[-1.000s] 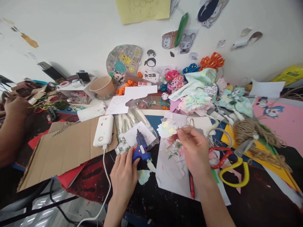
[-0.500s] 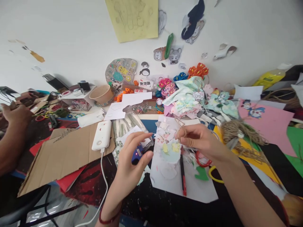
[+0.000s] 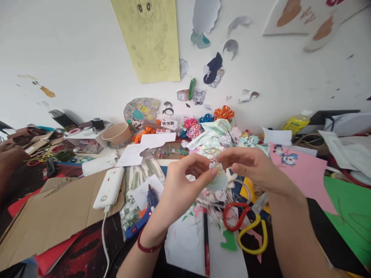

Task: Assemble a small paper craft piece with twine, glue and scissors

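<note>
Head: 喝开水 label (image 3: 169,123) (beyond left hand (image 3: 185,185))

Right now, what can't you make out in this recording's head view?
All in the head view:
Pale cutout: partly hidden by the left hand.
What the right hand pinches: too small to tell.
Blue glue gun: middle hidden by the left hand.
Co-worker's hand: cut off by the left edge.

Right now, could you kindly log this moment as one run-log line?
left hand: pinching pale green cutout | right hand: touching its top | nearby: blue glue gun
</note>
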Demonstrator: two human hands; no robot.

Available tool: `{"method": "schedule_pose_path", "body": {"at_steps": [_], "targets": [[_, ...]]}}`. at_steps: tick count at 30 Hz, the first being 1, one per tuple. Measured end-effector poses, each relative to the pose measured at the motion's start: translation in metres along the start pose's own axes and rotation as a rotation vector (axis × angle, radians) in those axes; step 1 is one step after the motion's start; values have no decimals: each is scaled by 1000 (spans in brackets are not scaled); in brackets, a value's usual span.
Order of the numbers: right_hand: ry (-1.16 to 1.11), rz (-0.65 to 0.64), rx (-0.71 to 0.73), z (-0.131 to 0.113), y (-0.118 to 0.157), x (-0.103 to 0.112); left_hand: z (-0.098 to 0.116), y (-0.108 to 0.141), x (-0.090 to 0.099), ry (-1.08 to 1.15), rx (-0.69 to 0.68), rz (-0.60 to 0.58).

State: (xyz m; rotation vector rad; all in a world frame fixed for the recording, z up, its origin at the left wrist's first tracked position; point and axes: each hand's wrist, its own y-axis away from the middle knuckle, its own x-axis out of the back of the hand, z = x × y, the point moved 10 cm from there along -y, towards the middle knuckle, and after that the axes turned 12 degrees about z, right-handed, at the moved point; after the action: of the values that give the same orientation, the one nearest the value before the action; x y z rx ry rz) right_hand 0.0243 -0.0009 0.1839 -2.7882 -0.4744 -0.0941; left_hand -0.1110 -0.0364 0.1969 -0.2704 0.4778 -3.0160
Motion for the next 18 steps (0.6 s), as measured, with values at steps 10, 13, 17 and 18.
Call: {"method": "schedule_pose_path", "body": {"at_steps": [10,13,17,18], "targets": [[119,438,37,-16,10,50,34,-19,-15,-169,-157,111],[116,336,26,-14,10,53,59,-14,4,-367,-360,248],[103,247,22,-11,11,51,67,-12,-4,-337,-468,107],[95,234,14,-10,11,50,62,-13,-11,-295,-440,17]]}}
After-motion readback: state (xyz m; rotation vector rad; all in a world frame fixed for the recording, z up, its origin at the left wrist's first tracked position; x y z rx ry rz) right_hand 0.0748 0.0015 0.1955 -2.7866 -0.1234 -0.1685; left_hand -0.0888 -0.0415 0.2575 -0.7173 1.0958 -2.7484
